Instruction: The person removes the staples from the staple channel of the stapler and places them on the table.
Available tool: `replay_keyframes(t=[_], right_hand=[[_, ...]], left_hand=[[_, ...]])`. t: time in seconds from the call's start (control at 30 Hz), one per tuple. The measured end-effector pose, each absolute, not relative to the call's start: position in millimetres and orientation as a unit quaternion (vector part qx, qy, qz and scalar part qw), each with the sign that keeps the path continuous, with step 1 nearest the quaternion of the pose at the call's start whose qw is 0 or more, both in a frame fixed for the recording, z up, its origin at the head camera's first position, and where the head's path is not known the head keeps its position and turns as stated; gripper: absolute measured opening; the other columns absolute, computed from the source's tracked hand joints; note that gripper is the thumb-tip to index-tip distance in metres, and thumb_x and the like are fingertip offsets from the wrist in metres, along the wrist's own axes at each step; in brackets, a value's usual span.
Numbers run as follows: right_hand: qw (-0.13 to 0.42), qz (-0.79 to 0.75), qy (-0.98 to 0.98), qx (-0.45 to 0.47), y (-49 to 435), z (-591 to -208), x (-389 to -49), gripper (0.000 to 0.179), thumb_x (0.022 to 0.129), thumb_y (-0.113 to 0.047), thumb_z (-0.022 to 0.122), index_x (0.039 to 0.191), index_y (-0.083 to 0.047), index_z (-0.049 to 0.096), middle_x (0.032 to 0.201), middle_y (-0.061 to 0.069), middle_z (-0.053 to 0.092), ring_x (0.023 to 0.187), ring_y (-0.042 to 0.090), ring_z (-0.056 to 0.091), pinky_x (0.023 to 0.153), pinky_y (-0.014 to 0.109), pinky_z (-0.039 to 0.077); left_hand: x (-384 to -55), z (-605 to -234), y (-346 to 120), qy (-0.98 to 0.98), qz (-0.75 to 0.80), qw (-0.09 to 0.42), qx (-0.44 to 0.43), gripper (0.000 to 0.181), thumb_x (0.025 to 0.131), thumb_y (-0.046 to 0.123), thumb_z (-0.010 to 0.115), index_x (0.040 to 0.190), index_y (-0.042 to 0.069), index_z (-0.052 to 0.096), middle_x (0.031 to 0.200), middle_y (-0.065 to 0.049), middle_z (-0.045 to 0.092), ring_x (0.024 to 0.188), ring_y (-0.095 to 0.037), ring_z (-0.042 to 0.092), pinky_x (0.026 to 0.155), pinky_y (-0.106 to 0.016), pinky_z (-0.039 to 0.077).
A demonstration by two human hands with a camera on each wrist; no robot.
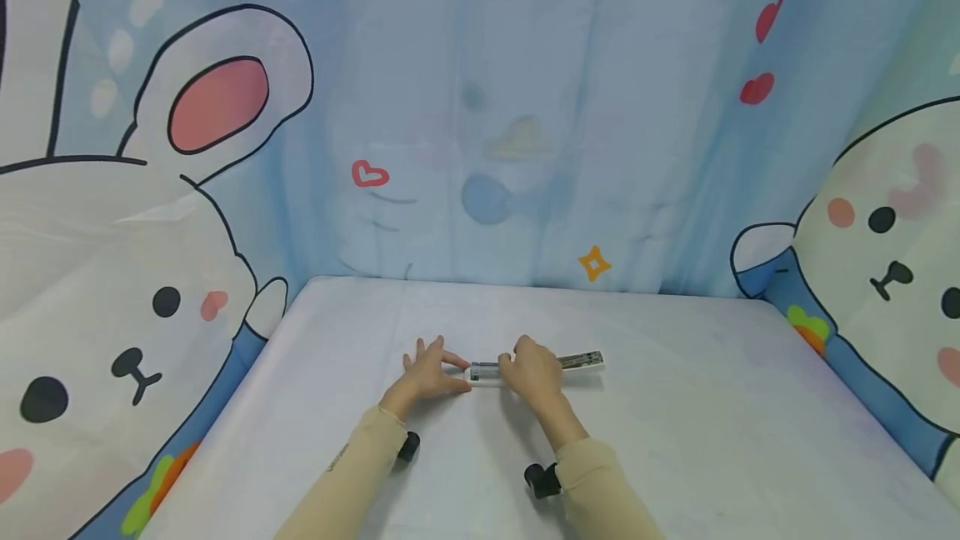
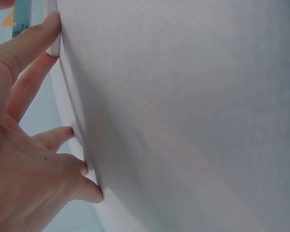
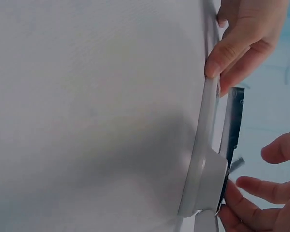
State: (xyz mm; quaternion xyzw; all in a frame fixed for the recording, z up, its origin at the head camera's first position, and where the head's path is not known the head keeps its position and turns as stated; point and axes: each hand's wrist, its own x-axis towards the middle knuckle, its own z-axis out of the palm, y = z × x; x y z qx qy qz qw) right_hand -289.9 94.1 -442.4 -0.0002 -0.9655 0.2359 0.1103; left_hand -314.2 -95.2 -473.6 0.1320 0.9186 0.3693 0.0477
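A long narrow white bar [image 1: 583,362] with a grey and dark strip along its top lies across the table; I cannot tell its exact kind. My left hand [image 1: 429,372] pinches its left end between thumb and index finger, the other fingers spread onto the cloth. Over its middle curls my right hand [image 1: 536,369], partly hiding it. In the right wrist view a raised dark strip [image 3: 236,121] stands apart from the white base [image 3: 200,130], beside a wedge-shaped white block [image 3: 211,181]. Fingers of my right hand [image 3: 263,200] touch that strip near the block.
The white cloth-covered table [image 1: 712,407] spreads around the bar. A blue curtain [image 1: 525,107] printed with cartoon animals hangs behind and at both sides. Black devices, one at the left wrist [image 1: 408,447] and another at the right wrist [image 1: 543,480], sit under the sleeves.
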Motion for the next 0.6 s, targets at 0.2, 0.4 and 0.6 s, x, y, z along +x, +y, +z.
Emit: replay_keyframes(t=[0.2,0.4,0.6], right_hand=[[0.070,0.200,-0.977,-0.016,89.6,-435.7,-292.4,0.027,0.091,-0.027,0.054,0.075,-0.004,0.055,0.073,0.015,0.061,0.074,0.039,0.058,0.073,0.052,0.045],[0.066,0.240,-0.968,-0.031,90.2,-436.1,-296.1,0.027,0.088,-0.026,0.055,0.076,-0.002,0.059,0.071,0.012,0.061,0.071,0.035,0.059,0.071,0.051,0.046],[0.077,0.233,-0.968,-0.046,92.3,-438.9,-296.3,0.030,0.086,-0.031,0.059,0.073,-0.004,0.056,0.068,0.012,0.059,0.067,0.034,0.058,0.066,0.048,0.045]], left_hand=[[-314.6,-473.7,-96.1,0.920,0.366,0.046,0.134,0.030,0.078,0.025,0.083,0.105,0.013,0.078,0.156,-0.030,0.024,0.143,-0.057,0.002,0.109,-0.074,0.001],[-315.1,-473.6,-97.1,0.920,0.368,0.048,0.124,0.030,0.078,0.025,0.084,0.105,0.013,0.078,0.157,-0.028,0.024,0.145,-0.054,0.001,0.110,-0.072,-0.001],[-315.8,-474.7,-97.1,0.918,0.371,0.053,0.131,0.030,0.078,0.025,0.083,0.105,0.012,0.078,0.157,-0.029,0.023,0.144,-0.055,0.000,0.110,-0.072,-0.001]])
